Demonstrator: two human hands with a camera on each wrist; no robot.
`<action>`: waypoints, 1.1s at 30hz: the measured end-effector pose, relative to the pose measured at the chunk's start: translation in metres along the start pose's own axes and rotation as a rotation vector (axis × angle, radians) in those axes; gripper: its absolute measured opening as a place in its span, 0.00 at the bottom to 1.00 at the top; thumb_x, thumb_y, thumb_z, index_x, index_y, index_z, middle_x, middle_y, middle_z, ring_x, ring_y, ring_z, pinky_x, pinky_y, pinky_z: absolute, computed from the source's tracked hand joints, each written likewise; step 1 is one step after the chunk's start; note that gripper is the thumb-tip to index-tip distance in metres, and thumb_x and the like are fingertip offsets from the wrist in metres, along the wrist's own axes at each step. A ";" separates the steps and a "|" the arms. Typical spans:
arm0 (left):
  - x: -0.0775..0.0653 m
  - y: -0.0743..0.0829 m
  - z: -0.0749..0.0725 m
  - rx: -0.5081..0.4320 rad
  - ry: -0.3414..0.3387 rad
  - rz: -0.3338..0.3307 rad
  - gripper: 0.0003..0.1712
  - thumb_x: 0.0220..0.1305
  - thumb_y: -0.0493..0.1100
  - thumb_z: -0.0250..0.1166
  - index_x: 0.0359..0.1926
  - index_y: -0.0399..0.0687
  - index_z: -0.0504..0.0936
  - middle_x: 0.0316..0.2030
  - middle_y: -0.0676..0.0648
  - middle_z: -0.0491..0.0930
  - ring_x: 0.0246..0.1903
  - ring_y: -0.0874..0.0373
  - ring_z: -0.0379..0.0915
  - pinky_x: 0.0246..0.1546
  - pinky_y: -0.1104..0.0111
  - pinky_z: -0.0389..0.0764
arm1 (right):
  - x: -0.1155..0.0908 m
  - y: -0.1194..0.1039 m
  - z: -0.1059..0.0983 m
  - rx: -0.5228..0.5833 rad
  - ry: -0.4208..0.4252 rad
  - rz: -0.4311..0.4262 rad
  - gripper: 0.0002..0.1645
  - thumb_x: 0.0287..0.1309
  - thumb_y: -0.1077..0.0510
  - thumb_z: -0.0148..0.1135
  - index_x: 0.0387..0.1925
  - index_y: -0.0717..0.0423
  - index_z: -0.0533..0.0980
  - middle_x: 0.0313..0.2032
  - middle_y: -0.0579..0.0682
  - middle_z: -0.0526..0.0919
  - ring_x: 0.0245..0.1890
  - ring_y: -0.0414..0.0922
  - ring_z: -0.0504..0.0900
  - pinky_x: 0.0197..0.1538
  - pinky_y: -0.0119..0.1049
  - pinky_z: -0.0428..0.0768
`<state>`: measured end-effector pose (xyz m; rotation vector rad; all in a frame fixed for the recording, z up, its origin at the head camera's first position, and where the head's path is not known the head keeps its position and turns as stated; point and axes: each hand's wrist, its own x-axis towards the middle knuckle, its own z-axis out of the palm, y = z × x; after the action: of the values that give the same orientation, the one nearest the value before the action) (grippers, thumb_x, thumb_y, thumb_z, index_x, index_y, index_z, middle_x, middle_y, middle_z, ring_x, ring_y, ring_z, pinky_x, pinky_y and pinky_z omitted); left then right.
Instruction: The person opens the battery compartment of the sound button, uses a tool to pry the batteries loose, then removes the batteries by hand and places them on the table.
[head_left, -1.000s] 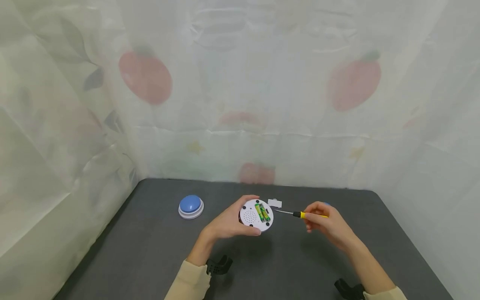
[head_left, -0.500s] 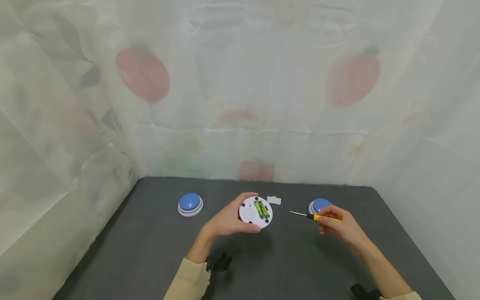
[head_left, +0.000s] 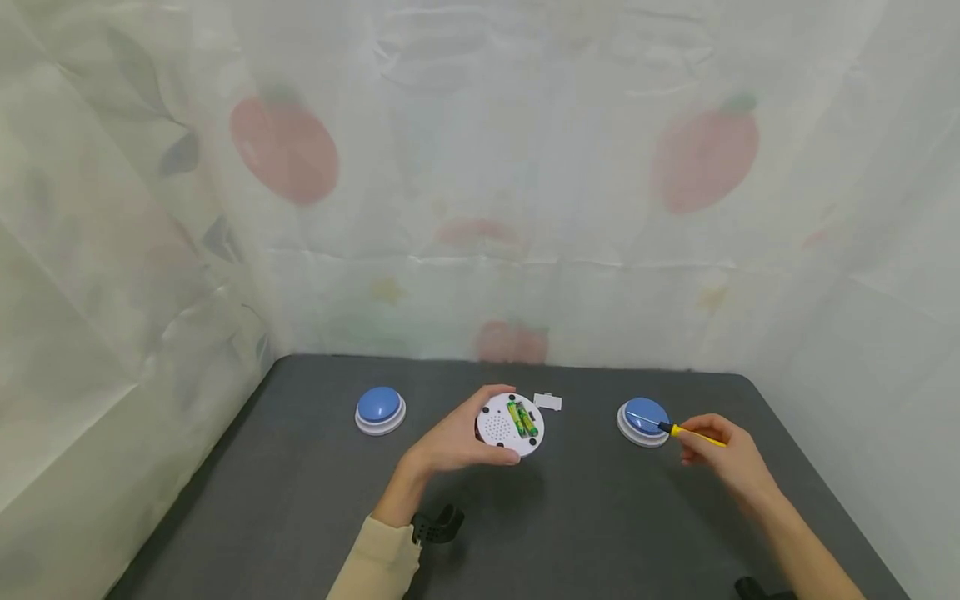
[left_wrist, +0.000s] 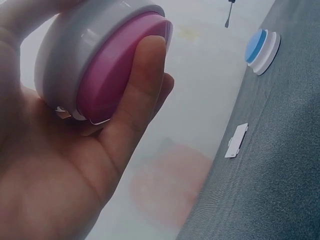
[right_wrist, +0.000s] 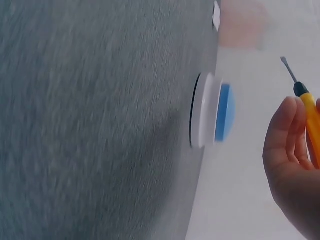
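Pink button [head_left: 497,427]: held up off the table [head_left: 585,517], mid-scene, white underside toward the person, pink dome [left_wrist: 112,70] facing away. Left hand [head_left: 457,439] grips it, thumb on the near edge, fingers round the far side, one finger lying along the dome. Underside shows a patch of small holes, dark round feet, and a slot with two green batteries [head_left: 528,419] side by side.

Right hand [head_left: 723,454], well apart from the left, pinches a yellow-and-black screwdriver [head_left: 678,432] by the handle, thumb against fingers, shaft pointing left. In the head view the shaft crosses in front of the right blue button [head_left: 643,408]; the right wrist view shows it above that button, apart from it.

On the table: that blue button, top up; the left blue button [head_left: 380,408], also top up; a small white panel [head_left: 548,402] with tabs, lying beyond the pink button. Black band [head_left: 441,527] at the left wrist, beige sleeve [head_left: 378,558]. Pale curtain [head_left: 585,217] behind, faint red fruit prints.
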<state>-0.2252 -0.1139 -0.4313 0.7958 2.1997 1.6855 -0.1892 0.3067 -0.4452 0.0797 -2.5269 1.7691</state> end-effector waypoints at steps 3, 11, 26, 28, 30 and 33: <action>-0.001 0.000 0.000 -0.003 -0.001 0.000 0.52 0.52 0.42 0.80 0.74 0.58 0.62 0.50 0.44 0.75 0.41 0.52 0.78 0.41 0.63 0.81 | 0.001 0.004 -0.007 -0.047 0.067 -0.006 0.22 0.71 0.55 0.63 0.51 0.72 0.73 0.33 0.44 0.83 0.30 0.45 0.84 0.39 0.35 0.85; -0.001 -0.001 -0.001 -0.009 0.001 0.007 0.53 0.52 0.41 0.79 0.75 0.52 0.60 0.50 0.42 0.75 0.41 0.53 0.78 0.40 0.64 0.81 | 0.009 0.016 -0.017 -0.207 0.222 0.065 0.24 0.73 0.52 0.59 0.55 0.69 0.71 0.43 0.57 0.80 0.31 0.40 0.82 0.38 0.31 0.83; -0.002 -0.002 0.000 -0.025 0.016 -0.001 0.52 0.51 0.39 0.80 0.74 0.56 0.62 0.51 0.43 0.75 0.43 0.51 0.77 0.41 0.63 0.81 | 0.024 0.042 -0.030 -0.471 0.286 0.126 0.25 0.73 0.51 0.55 0.56 0.71 0.71 0.50 0.70 0.76 0.43 0.59 0.78 0.38 0.39 0.76; -0.003 -0.002 0.000 -0.022 0.015 0.000 0.52 0.51 0.39 0.80 0.74 0.56 0.62 0.51 0.43 0.75 0.43 0.51 0.77 0.41 0.62 0.81 | 0.025 0.045 -0.032 -0.486 0.286 0.130 0.25 0.73 0.52 0.54 0.56 0.72 0.70 0.52 0.72 0.75 0.46 0.62 0.76 0.41 0.45 0.75; -0.003 -0.002 -0.001 -0.019 0.017 -0.001 0.52 0.51 0.40 0.80 0.74 0.57 0.62 0.51 0.43 0.75 0.43 0.51 0.77 0.41 0.62 0.81 | 0.027 0.048 -0.034 -0.492 0.293 0.137 0.24 0.72 0.54 0.54 0.56 0.72 0.70 0.52 0.73 0.74 0.48 0.65 0.75 0.44 0.50 0.75; -0.003 -0.001 -0.001 -0.013 0.018 -0.002 0.52 0.51 0.40 0.80 0.74 0.58 0.62 0.50 0.43 0.75 0.43 0.51 0.77 0.42 0.62 0.81 | 0.029 0.054 -0.038 -0.523 0.305 0.136 0.22 0.70 0.56 0.55 0.53 0.74 0.71 0.50 0.74 0.75 0.47 0.66 0.75 0.45 0.54 0.74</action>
<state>-0.2237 -0.1163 -0.4320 0.7778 2.1981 1.7111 -0.2217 0.3603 -0.4803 -0.3614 -2.7046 0.9974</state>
